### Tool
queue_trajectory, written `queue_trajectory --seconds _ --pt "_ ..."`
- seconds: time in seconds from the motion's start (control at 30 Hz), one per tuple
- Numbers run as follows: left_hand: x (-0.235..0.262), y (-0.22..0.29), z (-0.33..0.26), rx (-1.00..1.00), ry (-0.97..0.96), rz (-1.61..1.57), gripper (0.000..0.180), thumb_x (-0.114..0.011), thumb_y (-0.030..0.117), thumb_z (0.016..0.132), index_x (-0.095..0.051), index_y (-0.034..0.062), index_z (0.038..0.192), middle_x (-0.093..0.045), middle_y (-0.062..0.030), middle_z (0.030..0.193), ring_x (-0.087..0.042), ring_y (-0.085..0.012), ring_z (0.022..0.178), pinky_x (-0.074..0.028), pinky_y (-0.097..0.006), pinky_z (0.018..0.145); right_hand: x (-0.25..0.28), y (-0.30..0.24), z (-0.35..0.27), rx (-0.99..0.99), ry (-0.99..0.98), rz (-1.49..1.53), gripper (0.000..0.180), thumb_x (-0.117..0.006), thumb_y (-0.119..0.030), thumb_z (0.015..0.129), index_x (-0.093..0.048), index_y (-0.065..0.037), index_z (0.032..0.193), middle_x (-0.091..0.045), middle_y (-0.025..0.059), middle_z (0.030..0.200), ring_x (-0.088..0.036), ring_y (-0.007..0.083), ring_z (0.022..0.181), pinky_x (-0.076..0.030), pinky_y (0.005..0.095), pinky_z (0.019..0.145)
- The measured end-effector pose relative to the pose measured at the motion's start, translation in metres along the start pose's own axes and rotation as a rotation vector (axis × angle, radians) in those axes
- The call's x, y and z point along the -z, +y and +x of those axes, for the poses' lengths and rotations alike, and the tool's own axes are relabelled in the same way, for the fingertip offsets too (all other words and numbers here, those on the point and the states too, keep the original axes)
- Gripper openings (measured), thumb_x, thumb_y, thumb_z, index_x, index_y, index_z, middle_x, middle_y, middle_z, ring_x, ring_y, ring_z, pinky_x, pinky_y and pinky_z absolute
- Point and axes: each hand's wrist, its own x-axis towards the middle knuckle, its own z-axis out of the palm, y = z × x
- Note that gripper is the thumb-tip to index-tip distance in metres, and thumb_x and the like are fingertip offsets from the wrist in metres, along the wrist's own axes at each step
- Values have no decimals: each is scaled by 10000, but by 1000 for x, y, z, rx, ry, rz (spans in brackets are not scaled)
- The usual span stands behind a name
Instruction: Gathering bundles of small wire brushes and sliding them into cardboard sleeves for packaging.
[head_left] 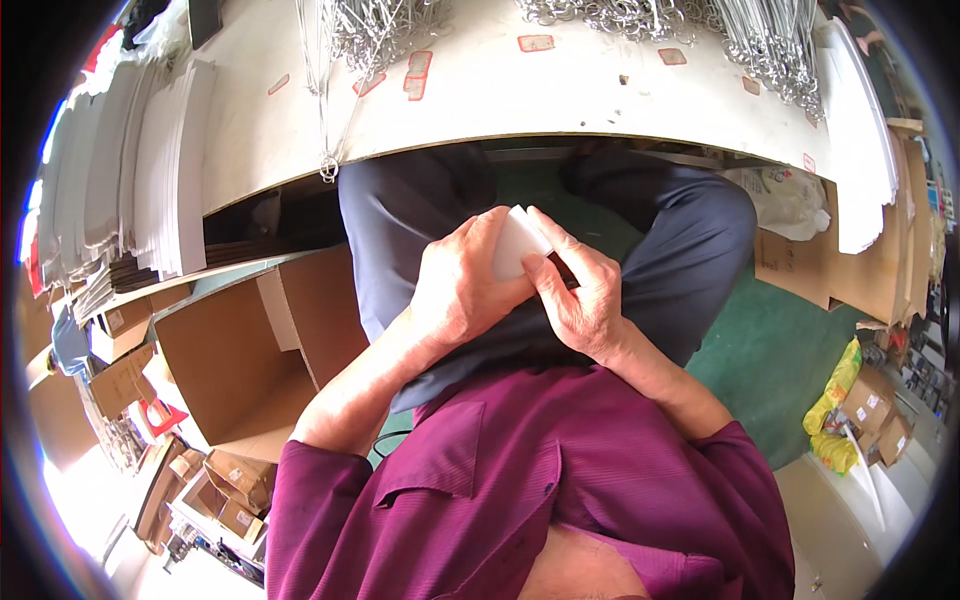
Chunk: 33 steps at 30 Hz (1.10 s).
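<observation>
Above my lap, both hands meet on a small white block-like piece (pixel 518 243) with a smooth, flat face. My left hand (pixel 460 280) is closed around its left and lower sides. The fingers of my right hand (pixel 585 300) grip it from the right, with the thumb pressed on its near edge. Its underside is hidden by my hands, so I cannot tell if it is a box or a stack of cards. Past my knees, bunches of thin metal wire hooks (pixel 390 35) lie on the white table (pixel 470 95), and a few strands hang over its front edge.
More wire hooks (pixel 770 50) lie at the table's far right. White flat sheets (pixel 180 170) stand stacked at left, above an open cardboard box (pixel 235 350). Under the table's right end sits a white plastic bag (pixel 785 205). Yellow bags (pixel 838 400) and small cartons lie farther right.
</observation>
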Motion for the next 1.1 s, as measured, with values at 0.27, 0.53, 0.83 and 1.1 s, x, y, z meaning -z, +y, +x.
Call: queue_trajectory --seconds 0.27,0.53,0.83,1.1 --pt "4 -4 -11 -18 16 -57 452 -803 273 766 -592 -9 1049 -676 -227 917 -700 -420 815 -583 -483 691 -1 -12 1 -95 -103 43 380 -645 -27 938 -634 91 1298 -734 265 1108 -758 323 989 -584 359 841" --pt "-1 0 -14 33 21 -17 342 -744 237 807 -591 -1 1000 -686 -202 909 -706 -397 833 -591 -472 681 -8 -14 5 -14 -93 -13 390 -584 -125 1030 -591 56 1375 -716 279 1163 -733 348 1068 -564 376 900" --pt "3 4 -23 66 70 -19 337 -748 241 821 -568 1 976 -688 -202 904 -702 -403 804 -584 -480 656 -10 -8 5 -113 -201 69 377 -561 -136 1055 -597 66 1370 -723 229 1195 -704 232 1096 -534 344 922" --pt "6 4 -33 37 76 43 540 -811 301 758 -562 12 1140 -695 -194 948 -709 -389 876 -596 -457 725 14 -7 16 -165 67 55 353 -527 -103 1050 -625 78 1338 -724 216 1204 -701 215 1030 -543 337 898"
